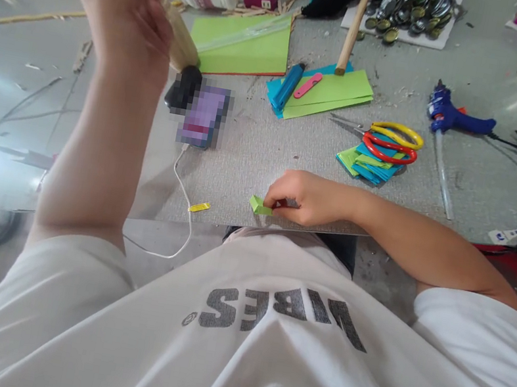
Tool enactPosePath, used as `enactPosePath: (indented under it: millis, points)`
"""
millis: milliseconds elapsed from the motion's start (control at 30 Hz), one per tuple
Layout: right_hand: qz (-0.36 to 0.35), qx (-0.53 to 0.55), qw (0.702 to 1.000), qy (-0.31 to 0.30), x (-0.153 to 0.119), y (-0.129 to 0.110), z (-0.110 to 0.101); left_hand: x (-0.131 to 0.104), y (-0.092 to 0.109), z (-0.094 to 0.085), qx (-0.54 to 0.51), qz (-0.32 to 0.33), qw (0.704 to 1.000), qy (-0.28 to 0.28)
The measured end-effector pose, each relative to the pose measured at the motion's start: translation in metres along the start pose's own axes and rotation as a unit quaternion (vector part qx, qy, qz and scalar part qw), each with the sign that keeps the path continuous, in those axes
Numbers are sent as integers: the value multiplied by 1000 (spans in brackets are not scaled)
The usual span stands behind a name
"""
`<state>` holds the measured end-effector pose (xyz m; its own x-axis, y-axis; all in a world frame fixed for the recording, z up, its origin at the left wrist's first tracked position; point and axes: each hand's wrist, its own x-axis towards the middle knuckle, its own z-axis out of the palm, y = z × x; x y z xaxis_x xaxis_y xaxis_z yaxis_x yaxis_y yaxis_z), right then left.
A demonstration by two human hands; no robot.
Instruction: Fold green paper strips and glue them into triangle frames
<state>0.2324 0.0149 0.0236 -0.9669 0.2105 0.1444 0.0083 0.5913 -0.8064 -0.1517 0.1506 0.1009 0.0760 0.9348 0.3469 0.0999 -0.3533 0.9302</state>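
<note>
We pinch a small folded piece of green paper (260, 205) with our right hand (305, 198), fingertips closed on its right end, at the near edge of the grey textured mat (266, 148). Our left hand (122, 3) is raised at the far left of the mat, fingers curled round something grey at the frame top; we cannot tell what it is or how tight the grip is.

Far side of the mat from the folded piece: a stack of cut green and blue paper strips (368, 163) with red-and-yellow-handled scissors (387, 141) lying on top. Beyond that, green and blue paper sheets (326, 92) carrying a blue tube (288, 85) and a pink clip (307, 85). A blue glue gun (452, 117) lies right of the scissors, off the mat. A wooden-handled hammer (353, 33) reaches toward a pile of metal bottle caps (411, 10) at the far edge. A white cable (184, 200) runs off the mat's left near corner, just beside a small yellow slip (199, 207).
</note>
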Motion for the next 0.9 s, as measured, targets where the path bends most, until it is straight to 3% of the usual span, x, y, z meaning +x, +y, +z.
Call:
enactPosePath:
  millis: [100, 133, 233, 300, 367, 533, 700, 900]
  points:
    - [-6, 18, 1000, 19, 0, 1, 0, -32, -29, 33, 8, 28, 996, 79]
    - [-4, 28, 999, 33, 0, 2, -1, -45, -37, 47, -3, 47, 996, 76]
    - [8, 76, 993, 87, -1, 4, -7, -83, -48, 90, -113, 100, 989, -1]
    - [16, 110, 986, 122, -2, 7, -12, -107, -44, 113, -174, 57, 981, -70]
    - [21, 147, 979, 142, -2, 10, -16, -128, -35, 130, -202, 38, 974, -96]
    - [27, 255, 959, 122, -1, 18, -21, -158, -17, 144, -199, -25, 968, -147]
    - [44, 338, 934, 109, 0, 18, -19, -163, -14, 146, -263, -78, 943, -190]
    - [27, 370, 922, 114, 3, 22, -12, -163, -9, 154, -287, -131, 929, -193]
